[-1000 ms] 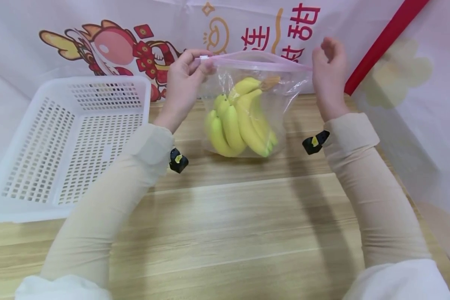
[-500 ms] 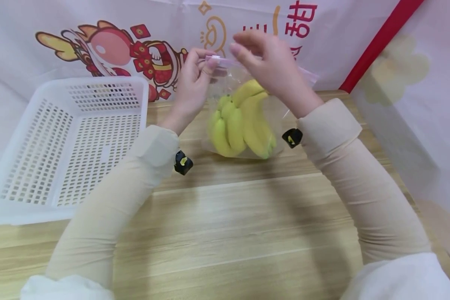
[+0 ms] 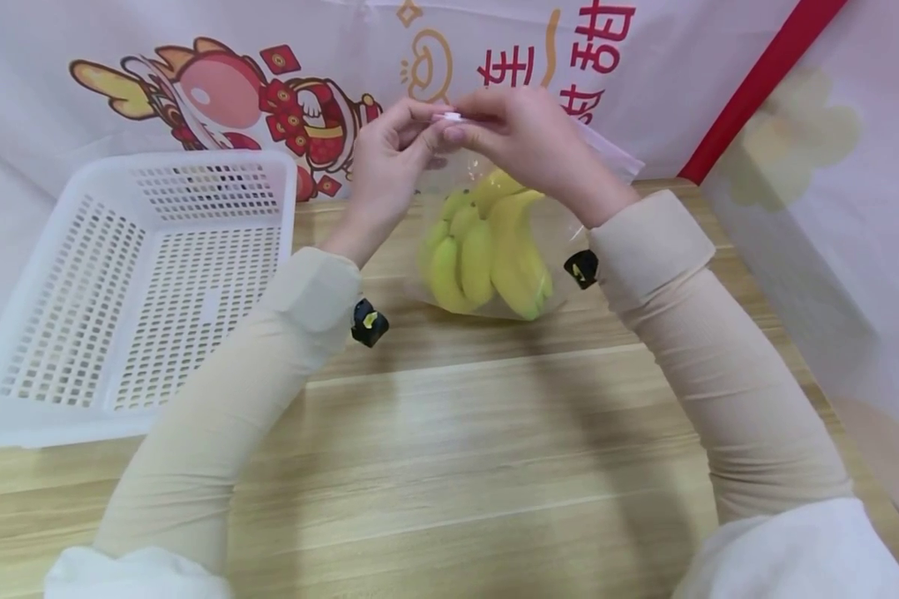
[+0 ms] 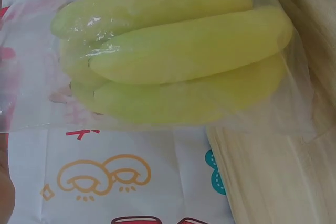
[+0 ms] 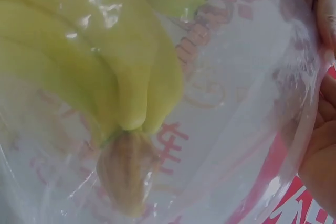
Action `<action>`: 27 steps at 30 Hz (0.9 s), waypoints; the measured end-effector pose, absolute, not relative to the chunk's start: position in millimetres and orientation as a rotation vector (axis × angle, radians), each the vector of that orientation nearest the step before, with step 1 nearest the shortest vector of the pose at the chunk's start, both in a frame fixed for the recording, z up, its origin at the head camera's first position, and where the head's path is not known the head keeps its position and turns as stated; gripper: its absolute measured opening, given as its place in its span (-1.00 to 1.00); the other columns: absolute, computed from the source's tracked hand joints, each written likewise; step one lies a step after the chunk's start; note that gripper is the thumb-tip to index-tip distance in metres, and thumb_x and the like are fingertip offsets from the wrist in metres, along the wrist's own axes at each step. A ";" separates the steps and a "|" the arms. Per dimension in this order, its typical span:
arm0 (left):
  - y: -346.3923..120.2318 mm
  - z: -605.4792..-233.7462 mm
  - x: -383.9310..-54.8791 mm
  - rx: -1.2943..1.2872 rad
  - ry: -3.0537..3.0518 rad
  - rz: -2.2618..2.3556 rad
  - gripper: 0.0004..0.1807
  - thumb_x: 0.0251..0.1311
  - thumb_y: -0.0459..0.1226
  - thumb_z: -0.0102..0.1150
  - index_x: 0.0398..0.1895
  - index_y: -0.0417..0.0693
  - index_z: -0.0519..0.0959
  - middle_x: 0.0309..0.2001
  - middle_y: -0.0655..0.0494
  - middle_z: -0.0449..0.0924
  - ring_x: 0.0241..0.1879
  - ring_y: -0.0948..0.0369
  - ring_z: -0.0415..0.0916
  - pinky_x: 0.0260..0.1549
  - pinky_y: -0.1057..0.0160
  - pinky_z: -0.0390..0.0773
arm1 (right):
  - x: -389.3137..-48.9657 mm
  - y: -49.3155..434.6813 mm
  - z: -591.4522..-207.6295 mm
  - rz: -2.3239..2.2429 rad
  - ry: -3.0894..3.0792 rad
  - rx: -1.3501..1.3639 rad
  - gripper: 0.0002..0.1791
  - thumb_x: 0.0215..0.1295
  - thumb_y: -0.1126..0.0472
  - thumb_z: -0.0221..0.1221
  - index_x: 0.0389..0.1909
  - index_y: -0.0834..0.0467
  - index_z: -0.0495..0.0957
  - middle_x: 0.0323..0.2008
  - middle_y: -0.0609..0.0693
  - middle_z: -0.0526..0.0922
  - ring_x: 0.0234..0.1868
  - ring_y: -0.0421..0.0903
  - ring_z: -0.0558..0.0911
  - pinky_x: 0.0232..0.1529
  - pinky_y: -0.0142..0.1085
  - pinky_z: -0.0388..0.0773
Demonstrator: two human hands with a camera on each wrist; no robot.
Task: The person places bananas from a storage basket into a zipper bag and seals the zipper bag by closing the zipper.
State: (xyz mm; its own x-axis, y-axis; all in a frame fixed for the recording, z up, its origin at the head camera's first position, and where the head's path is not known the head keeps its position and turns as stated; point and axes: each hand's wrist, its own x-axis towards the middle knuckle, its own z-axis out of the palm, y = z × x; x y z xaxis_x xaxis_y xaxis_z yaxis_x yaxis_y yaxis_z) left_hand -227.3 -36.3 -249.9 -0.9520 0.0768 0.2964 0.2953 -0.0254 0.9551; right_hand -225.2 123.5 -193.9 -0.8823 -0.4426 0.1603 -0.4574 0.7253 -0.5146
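A clear zip bag (image 3: pixel 616 156) with a pinkish zip edge hangs upright, its bottom close over the table. Inside are two bunches of bananas (image 3: pixel 474 259), one with a brown stem end (image 5: pixel 128 174) that shows in the right wrist view. My left hand (image 3: pixel 386 160) pinches the bag's top left corner. Against it, my right hand (image 3: pixel 539 140) pinches the white slider (image 3: pixel 453 116) between thumb and fingers. The right hand covers part of the bag's top edge in the head view. Greenish-yellow bananas (image 4: pixel 194 48) fill the left wrist view through the plastic.
At the left stands a white perforated plastic basket (image 3: pixel 288 208) with nothing in it. Under the bag is a wood-grain table (image 3: pixel 434 449). Behind it hangs a white printed cloth (image 3: pixel 337 33), with a red strip (image 3: pixel 760 91) towards the right.
My right hand has left the bag's right end and crossed leftward to the slider, where its fingers have closed. My left hand has shifted slightly right, still pinching the bag's corner.
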 end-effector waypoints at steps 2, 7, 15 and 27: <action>-36.6 -248.8 -226.9 -0.380 -2.075 -2.067 -0.78 0.17 -0.28 0.22 -0.17 -0.22 0.62 -0.16 0.01 0.71 -0.27 0.33 0.64 -0.19 0.36 0.66 | -226.5 124.8 -194.0 0.856 -2.903 0.752 -0.59 0.37 -0.01 0.06 0.07 0.14 0.60 0.00 0.07 0.69 -0.03 -0.14 0.63 0.08 -0.31 0.53; -39.7 -244.2 -225.3 -0.317 -2.129 -1.971 -0.76 0.08 -0.24 0.32 -0.24 -0.21 0.66 -0.26 0.06 0.72 -0.34 0.33 0.61 -0.20 0.41 0.64 | -227.6 127.0 -193.5 0.877 -2.955 0.707 -0.68 0.41 0.14 0.03 0.04 0.15 0.62 -0.04 0.09 0.70 -0.07 -0.09 0.67 0.12 -0.30 0.55; -40.8 -241.4 -224.7 -0.243 -2.159 -2.024 -0.75 0.15 -0.25 0.25 -0.20 -0.26 0.65 -0.28 0.03 0.71 -0.39 0.33 0.60 -0.26 0.44 0.64 | -228.1 125.7 -194.0 1.019 -2.986 0.657 -0.64 0.37 0.17 0.10 0.15 0.07 0.54 -0.02 0.08 0.70 -0.10 -0.10 0.70 0.01 -0.30 0.63; -39.3 -240.9 -223.5 -0.246 -2.174 -2.026 -0.75 0.15 -0.23 0.25 -0.21 -0.24 0.65 -0.27 0.02 0.73 -0.37 0.31 0.63 -0.24 0.41 0.65 | -227.5 121.4 -196.6 0.999 -2.934 0.575 -0.69 0.33 0.03 0.13 -0.05 0.08 0.66 -0.11 0.07 0.74 -0.24 -0.19 0.72 -0.08 -0.38 0.64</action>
